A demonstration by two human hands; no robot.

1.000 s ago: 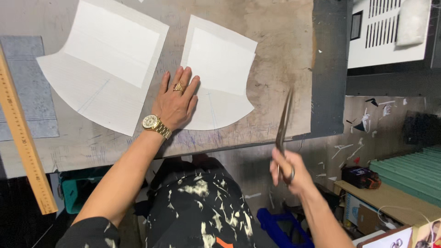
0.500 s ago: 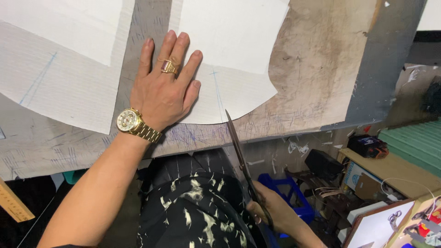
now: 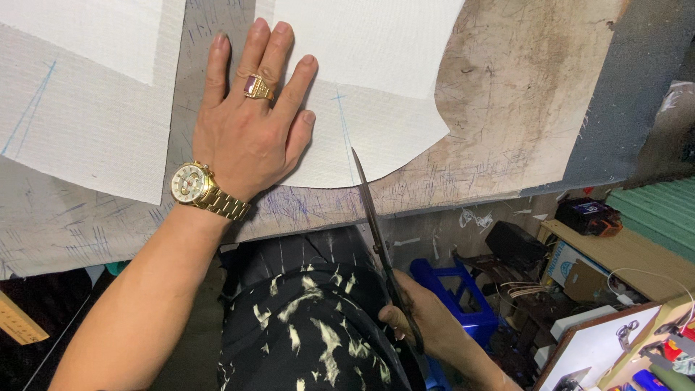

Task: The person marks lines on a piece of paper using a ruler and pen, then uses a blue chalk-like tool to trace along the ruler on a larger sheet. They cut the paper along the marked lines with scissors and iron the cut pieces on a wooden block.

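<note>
So the biggest thing here is the worn cutting table (image 3: pixel 507 94), all scratched up and stained brown, with pen marks along its near edge. On it lie two white fabric pieces. The right fabric piece (image 3: pixel 376 137) has a smoother white layer on top and a ribbed lower part with a curved bottom edge and a thin blue chalk line running down it. The left fabric piece (image 3: pixel 79 123) looks the same kind, also with a blue line, and sits just beside the other with a strip of bare table between.

The scissors (image 3: pixel 373 224) are long and dark, with the long axis running from lower right up to upper left. The tip points away from the person and sits right at the curved bottom edge of the right piece, near the blue line. The blades look nearly closed together.

The left hand (image 3: pixel 246 137) lies flat, palm down, fingers spread, pressing the left edge of the right piece against the table; it holds nothing. It wears a gold ring and a gold wristwatch (image 3: pixel 190 183).

The right hand (image 3: pixel 413 318) is down below the table edge, fingers wrapped around the scissor handles.
</note>
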